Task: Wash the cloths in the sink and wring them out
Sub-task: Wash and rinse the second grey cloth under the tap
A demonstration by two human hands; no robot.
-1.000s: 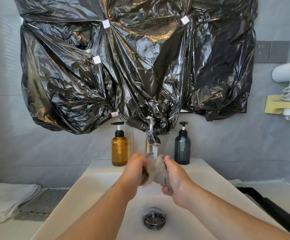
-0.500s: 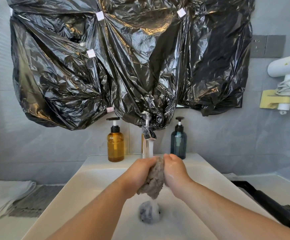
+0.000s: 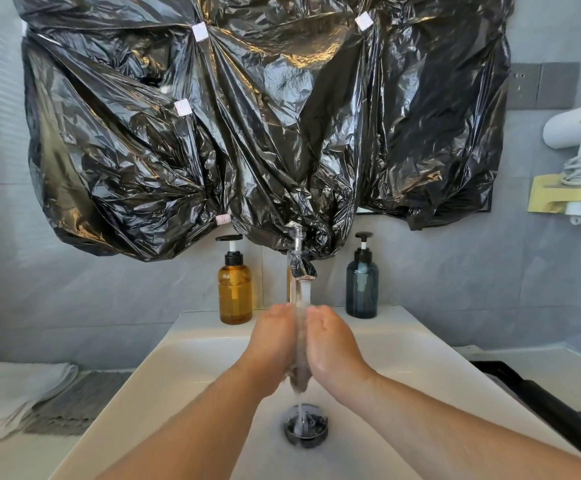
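Left hand [image 3: 271, 344], right hand [image 3: 335, 345]: both clenched on grey cloth [image 3: 299, 377], pressed between them under tap [image 3: 301, 268] stream. Drain [image 3: 305, 427] at 6 o'clock, in sink [image 3: 192, 355].

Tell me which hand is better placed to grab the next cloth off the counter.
Left, probably. The white towel and grey ribbed cloth lie left of the sink, on the left hand's side; the right hand would have to cross it.

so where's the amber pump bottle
In the head view, the amber pump bottle stands on the back ledge of the white sink, left of the chrome tap.
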